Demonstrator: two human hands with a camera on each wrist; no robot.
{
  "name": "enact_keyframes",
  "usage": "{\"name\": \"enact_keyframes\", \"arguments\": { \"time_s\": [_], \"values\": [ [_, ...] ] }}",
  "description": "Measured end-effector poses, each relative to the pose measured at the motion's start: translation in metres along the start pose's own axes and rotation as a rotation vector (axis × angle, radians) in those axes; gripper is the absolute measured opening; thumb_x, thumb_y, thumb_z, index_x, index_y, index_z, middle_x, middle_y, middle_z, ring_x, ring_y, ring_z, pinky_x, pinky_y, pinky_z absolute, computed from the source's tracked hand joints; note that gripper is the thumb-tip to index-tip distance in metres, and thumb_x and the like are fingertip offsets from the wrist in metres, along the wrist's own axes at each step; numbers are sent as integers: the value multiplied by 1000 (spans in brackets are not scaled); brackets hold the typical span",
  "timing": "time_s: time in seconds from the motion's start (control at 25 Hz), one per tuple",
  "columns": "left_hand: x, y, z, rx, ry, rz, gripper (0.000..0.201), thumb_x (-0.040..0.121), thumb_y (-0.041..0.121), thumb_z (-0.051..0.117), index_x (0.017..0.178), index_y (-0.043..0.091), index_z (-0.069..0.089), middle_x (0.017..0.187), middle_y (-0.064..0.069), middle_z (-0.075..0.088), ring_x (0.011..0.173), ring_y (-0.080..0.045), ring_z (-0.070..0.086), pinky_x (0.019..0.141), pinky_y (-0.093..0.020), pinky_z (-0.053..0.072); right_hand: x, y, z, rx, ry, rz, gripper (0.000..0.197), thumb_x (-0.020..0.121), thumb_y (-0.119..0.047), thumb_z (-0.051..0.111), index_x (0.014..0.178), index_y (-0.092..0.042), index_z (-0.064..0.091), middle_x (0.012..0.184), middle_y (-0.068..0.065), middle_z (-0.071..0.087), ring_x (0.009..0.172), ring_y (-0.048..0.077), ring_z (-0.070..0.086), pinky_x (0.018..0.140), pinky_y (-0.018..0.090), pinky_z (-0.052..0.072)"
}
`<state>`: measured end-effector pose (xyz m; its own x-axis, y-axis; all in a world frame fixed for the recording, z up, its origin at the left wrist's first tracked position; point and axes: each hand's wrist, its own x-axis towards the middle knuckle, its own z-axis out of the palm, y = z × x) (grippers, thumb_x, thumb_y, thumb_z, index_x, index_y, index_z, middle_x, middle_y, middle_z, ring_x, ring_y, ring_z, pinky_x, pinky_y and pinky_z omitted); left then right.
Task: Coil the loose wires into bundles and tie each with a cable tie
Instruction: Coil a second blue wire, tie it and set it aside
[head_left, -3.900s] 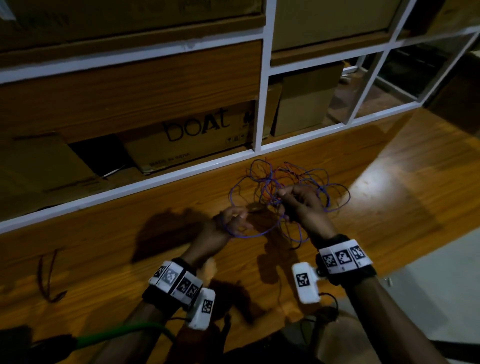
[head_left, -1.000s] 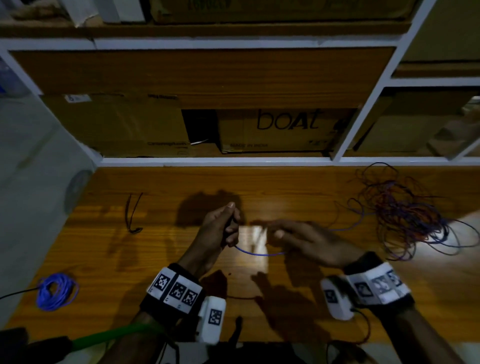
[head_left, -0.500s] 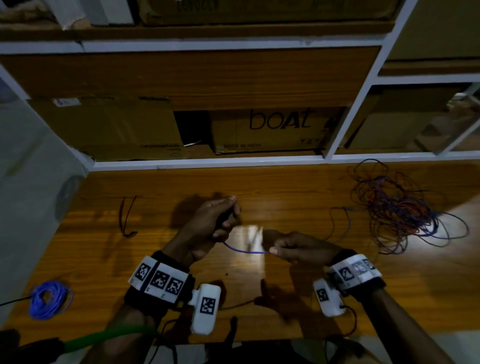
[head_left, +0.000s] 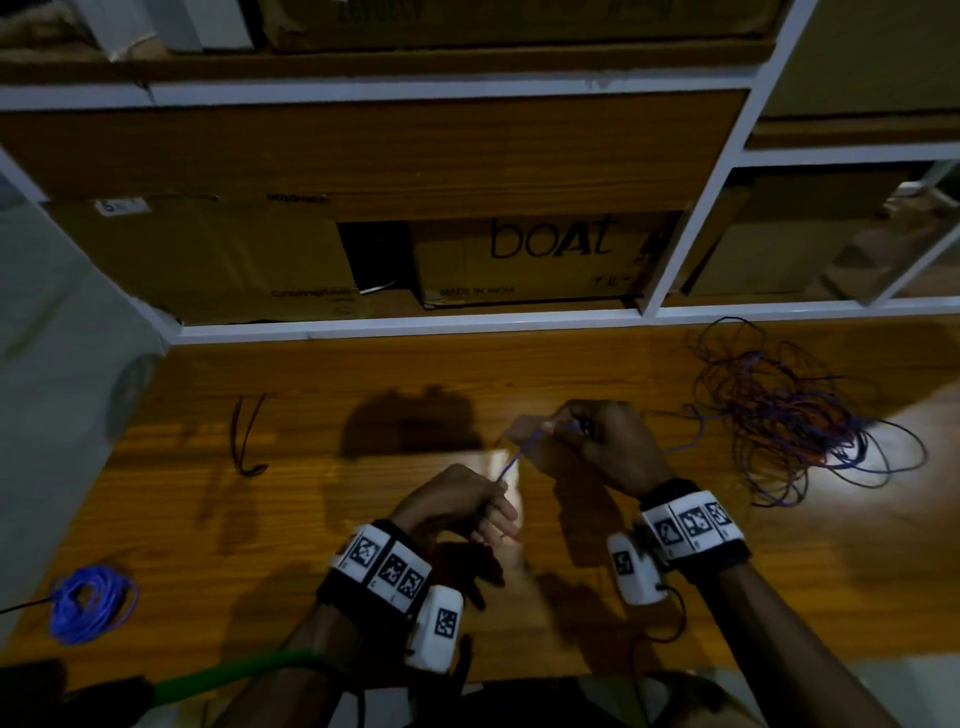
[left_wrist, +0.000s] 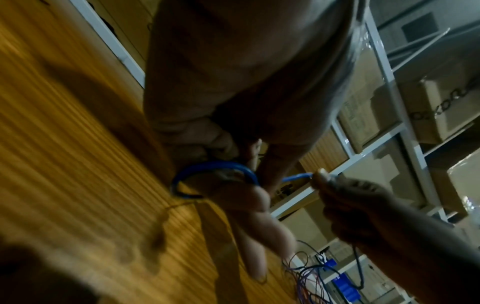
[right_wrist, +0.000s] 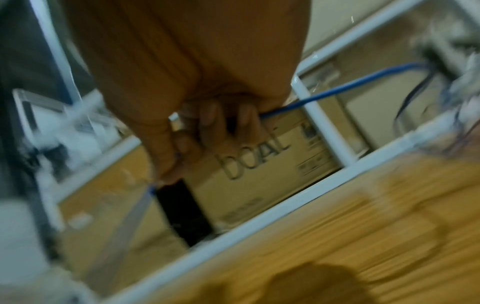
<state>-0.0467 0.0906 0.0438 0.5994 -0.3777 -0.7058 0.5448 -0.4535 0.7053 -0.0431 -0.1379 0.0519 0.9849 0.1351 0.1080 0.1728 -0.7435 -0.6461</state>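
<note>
Lowest in the head view, the left hand (head_left: 457, 501) sits just below centre of the frame, its grip closed on one end of a blue wire (head_left: 514, 457). In the left wrist view the same blue wire (left_wrist: 215, 167) curves in a loop around the curled fingers (left_wrist: 257, 207).

From there the wire rises up and to the right to the right hand (head_left: 605, 449), a little above centre, whose grip is also closed on it, pinched at the fingertips; the right wrist view shows the wire (right_wrist: 337, 90) running out from under the folded fingers (right_wrist: 207, 121).

At the lower left edge of the wooden surface (head_left: 363, 374) lies a coiled blue bundle (head_left: 88, 605), well apart from both hands. Left of centre, a thin black cable tie (head_left: 247, 441) lies bent on the wood.

At the right of the frame, beyond the right hand, a loose tangle of purple and red wires (head_left: 789, 410) sprawls across the surface, with the held wire trailing toward it.

Farthest off, along the top of the frame, a white-framed shelf (head_left: 467, 325) holds cardboard boxes, one printed "boAt" (head_left: 550, 239).
</note>
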Motion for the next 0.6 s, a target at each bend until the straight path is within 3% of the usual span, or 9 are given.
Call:
{"name": "enact_keyframes", "arguments": {
  "time_s": [0.12, 0.2, 0.28, 0.36, 0.4, 0.52, 0.6],
  "values": [
    [9, -2, 3, -190, 174, 35, 31, 104, 21, 52, 95, -1, 72, 87, -11, 76, 58, -17, 70, 49, -21, 48, -11, -23, 8, 149, 49, -77, 18, 98, -33, 63, 88, -23, 74, 56, -16, 58, 54, 2, 56, 49, 16, 30],
    [14, -3, 1, -376, 214, 97, 31, 104, 23, 52, 104, 0, 71, 97, -11, 76, 65, -18, 72, 52, -22, 50, -15, -27, 12, 251, 41, -36, 19, 101, -29, 60, 92, -20, 74, 64, -18, 63, 62, 0, 60, 54, 13, 34],
    [15, -3, -3, -525, 189, 153, 33, 106, 27, 48, 108, 3, 70, 108, -12, 76, 76, -18, 75, 58, -23, 54, -17, -24, 16, 334, 17, 8, 21, 102, -30, 56, 96, -20, 74, 69, -10, 66, 67, 4, 62, 58, 17, 38],
    [15, -2, -6, -680, 149, 200, 33, 107, 28, 44, 111, 5, 68, 115, -12, 74, 91, -19, 75, 68, -25, 57, -19, -20, 20, 405, -15, 12, 22, 103, -34, 55, 100, -24, 74, 78, 5, 69, 75, 16, 66, 63, 32, 46],
    [15, 0, -7, -789, 120, 226, 34, 107, 27, 43, 114, 4, 66, 118, -14, 72, 96, -20, 75, 72, -27, 58, -21, -20, 23, 430, -28, 13, 21, 102, -35, 55, 102, -26, 73, 81, 6, 70, 78, 18, 67, 66, 35, 48],
    [17, 5, -7, -1043, 22, 311, 36, 105, 26, 44, 121, -2, 60, 126, -20, 67, 104, -24, 72, 81, -32, 61, -26, -22, 35, 497, -34, 31, 18, 102, -34, 57, 99, -27, 73, 80, 0, 70, 77, 16, 66, 68, 33, 47],
    [20, 9, -2, -1044, 15, 360, 36, 105, 27, 44, 119, -1, 61, 122, -18, 70, 108, -24, 71, 85, -34, 61, -28, -23, 46, 538, -43, 35, 19, 101, -38, 57, 99, -28, 73, 85, 7, 72, 82, 26, 68, 70, 43, 51]
  ]
}}
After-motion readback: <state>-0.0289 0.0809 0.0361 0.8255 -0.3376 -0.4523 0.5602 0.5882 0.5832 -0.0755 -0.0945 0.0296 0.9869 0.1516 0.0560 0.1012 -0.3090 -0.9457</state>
